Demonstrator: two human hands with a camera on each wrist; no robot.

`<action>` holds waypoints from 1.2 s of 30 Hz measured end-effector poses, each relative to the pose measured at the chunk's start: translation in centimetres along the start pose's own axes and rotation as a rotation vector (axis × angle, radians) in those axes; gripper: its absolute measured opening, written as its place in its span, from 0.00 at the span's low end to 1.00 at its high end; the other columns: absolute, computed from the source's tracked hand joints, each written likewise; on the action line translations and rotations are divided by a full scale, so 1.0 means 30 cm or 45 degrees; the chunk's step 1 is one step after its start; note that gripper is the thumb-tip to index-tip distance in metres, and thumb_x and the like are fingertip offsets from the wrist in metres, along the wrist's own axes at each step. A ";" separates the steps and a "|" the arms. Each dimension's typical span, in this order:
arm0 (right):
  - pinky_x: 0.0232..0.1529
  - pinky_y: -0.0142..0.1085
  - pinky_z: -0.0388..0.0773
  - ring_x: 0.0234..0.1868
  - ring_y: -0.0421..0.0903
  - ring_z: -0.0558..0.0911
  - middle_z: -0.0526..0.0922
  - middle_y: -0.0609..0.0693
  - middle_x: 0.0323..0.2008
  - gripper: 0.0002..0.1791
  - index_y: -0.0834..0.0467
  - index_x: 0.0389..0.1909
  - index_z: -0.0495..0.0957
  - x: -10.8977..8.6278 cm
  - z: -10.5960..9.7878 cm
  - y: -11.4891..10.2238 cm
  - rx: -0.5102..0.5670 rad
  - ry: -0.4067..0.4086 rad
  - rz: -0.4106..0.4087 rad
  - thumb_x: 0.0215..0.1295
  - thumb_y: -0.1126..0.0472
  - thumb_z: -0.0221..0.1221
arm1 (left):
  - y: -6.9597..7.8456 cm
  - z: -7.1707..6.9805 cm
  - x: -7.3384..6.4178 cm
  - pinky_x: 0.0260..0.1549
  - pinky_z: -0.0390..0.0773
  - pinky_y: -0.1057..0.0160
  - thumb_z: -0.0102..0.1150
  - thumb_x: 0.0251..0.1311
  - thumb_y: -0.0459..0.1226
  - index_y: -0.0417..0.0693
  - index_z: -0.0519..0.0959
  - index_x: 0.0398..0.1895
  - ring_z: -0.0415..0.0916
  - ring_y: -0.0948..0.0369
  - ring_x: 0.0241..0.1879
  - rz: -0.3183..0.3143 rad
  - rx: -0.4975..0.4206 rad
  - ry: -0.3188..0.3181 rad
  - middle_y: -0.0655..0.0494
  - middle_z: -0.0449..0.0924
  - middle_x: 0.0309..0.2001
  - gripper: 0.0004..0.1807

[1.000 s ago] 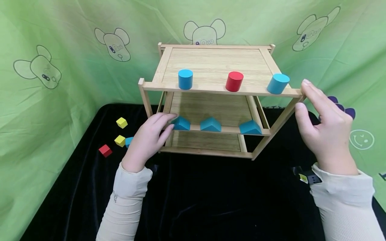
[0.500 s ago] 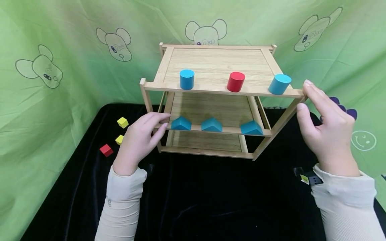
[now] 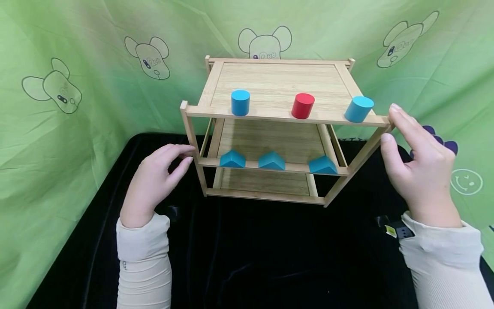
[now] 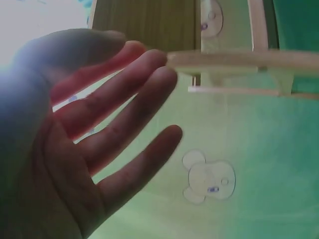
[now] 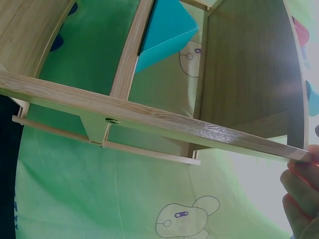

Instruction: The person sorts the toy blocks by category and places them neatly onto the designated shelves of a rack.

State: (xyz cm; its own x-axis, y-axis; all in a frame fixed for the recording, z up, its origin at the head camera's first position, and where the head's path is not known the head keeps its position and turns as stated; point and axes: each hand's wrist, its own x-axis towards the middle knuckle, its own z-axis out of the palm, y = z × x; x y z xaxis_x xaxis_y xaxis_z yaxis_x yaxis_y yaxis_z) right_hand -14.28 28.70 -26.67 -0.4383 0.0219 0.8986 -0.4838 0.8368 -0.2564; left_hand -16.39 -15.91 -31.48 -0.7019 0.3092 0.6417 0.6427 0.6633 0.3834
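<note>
In the head view a three-tier wooden shelf [image 3: 278, 77] stands ahead. My left hand [image 3: 152, 180] is beside its left front leg, holding nothing; its fingertips look close to the leg, and contact is unclear. In the left wrist view the fingers [image 4: 134, 104] are spread and gently bent. My right hand [image 3: 420, 167] holds the top right front corner between thumb and fingers. Along the top front edge stand a blue cylinder [image 3: 240, 103], a red cylinder [image 3: 302, 106] and another blue cylinder [image 3: 359, 109]. On the middle tier sit three blue triangular blocks [image 3: 271, 161].
Black cloth [image 3: 270, 249] covers the surface under and in front of the shelf. A green curtain [image 3: 96, 25] with mouse-like drawings hangs behind and at the sides. The bottom tier [image 3: 251, 180] is partly hidden beneath the middle one.
My left hand has drawn away leftward from the left triangular block to the shelf's left leg. It now hides the small yellow, red and blue blocks seen earlier. My right hand stays at its corner.
</note>
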 end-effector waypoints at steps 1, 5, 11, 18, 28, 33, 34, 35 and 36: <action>0.55 0.14 0.66 0.59 0.37 0.80 0.84 0.52 0.55 0.22 0.55 0.57 0.84 0.000 0.001 0.000 0.001 0.001 0.000 0.67 0.52 0.56 | -0.007 -0.006 -0.002 0.44 0.79 0.54 0.61 0.67 0.29 0.41 0.84 0.49 0.81 0.55 0.42 -0.019 0.000 -0.012 0.51 0.85 0.41 0.10; 0.55 0.14 0.67 0.59 0.38 0.80 0.84 0.53 0.55 0.22 0.56 0.56 0.85 0.003 0.004 -0.001 0.008 0.018 -0.006 0.66 0.52 0.56 | -0.031 -0.025 -0.009 0.45 0.78 0.53 0.61 0.68 0.30 0.42 0.84 0.49 0.81 0.54 0.44 -0.100 -0.023 -0.072 0.51 0.85 0.42 0.09; 0.56 0.15 0.67 0.59 0.38 0.80 0.85 0.53 0.54 0.22 0.58 0.56 0.85 0.005 0.004 0.002 0.008 0.018 -0.014 0.66 0.53 0.56 | -0.077 -0.033 -0.013 0.46 0.78 0.49 0.58 0.71 0.33 0.42 0.82 0.53 0.80 0.51 0.46 -0.247 -0.033 -0.233 0.47 0.84 0.45 0.11; 0.57 0.16 0.67 0.59 0.37 0.80 0.84 0.53 0.55 0.22 0.58 0.56 0.85 0.005 0.004 0.001 0.011 0.008 -0.012 0.66 0.52 0.56 | -0.134 -0.027 -0.018 0.51 0.77 0.44 0.57 0.72 0.34 0.39 0.78 0.59 0.79 0.45 0.51 -0.426 -0.024 -0.412 0.41 0.82 0.50 0.16; 0.57 0.15 0.67 0.59 0.39 0.80 0.84 0.53 0.55 0.22 0.57 0.57 0.84 0.003 -0.001 0.008 -0.005 -0.009 -0.014 0.66 0.52 0.56 | -0.208 -0.003 -0.042 0.56 0.76 0.43 0.58 0.71 0.33 0.36 0.74 0.63 0.78 0.42 0.55 -0.646 -0.035 -0.596 0.37 0.81 0.55 0.20; 0.58 0.16 0.67 0.59 0.38 0.80 0.84 0.53 0.55 0.23 0.57 0.57 0.84 0.002 0.000 0.008 -0.011 -0.013 -0.016 0.67 0.52 0.56 | -0.238 0.004 -0.063 0.50 0.79 0.45 0.57 0.71 0.33 0.35 0.73 0.63 0.78 0.42 0.54 -0.715 -0.036 -0.634 0.35 0.80 0.56 0.20; 0.58 0.17 0.67 0.59 0.38 0.80 0.84 0.53 0.55 0.23 0.57 0.57 0.84 0.001 0.000 0.008 -0.010 -0.011 -0.016 0.66 0.52 0.56 | -0.243 0.006 -0.066 0.49 0.80 0.46 0.57 0.71 0.32 0.35 0.73 0.63 0.78 0.42 0.54 -0.728 -0.040 -0.639 0.35 0.79 0.56 0.20; 0.59 0.17 0.67 0.59 0.38 0.80 0.84 0.53 0.55 0.23 0.57 0.57 0.84 0.002 0.000 0.008 -0.010 -0.010 -0.018 0.67 0.52 0.56 | -0.248 0.008 -0.069 0.47 0.81 0.47 0.57 0.71 0.31 0.34 0.73 0.63 0.78 0.42 0.53 -0.738 -0.044 -0.641 0.34 0.79 0.57 0.20; 0.60 0.18 0.68 0.59 0.39 0.80 0.84 0.53 0.55 0.23 0.57 0.57 0.84 0.001 0.000 0.008 -0.009 -0.010 -0.019 0.67 0.52 0.56 | -0.252 0.011 -0.071 0.45 0.82 0.49 0.56 0.71 0.30 0.34 0.73 0.63 0.79 0.42 0.53 -0.749 -0.049 -0.642 0.34 0.78 0.57 0.20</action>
State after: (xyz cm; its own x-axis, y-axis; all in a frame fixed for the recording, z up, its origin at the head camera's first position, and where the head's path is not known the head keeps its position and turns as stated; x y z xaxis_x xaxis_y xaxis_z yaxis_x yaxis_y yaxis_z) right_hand -14.42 28.91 -26.69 -0.4370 0.0051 0.8994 -0.4847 0.8410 -0.2404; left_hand -19.86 -21.37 -35.97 -0.9799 0.1928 -0.0509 0.1251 0.7930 0.5963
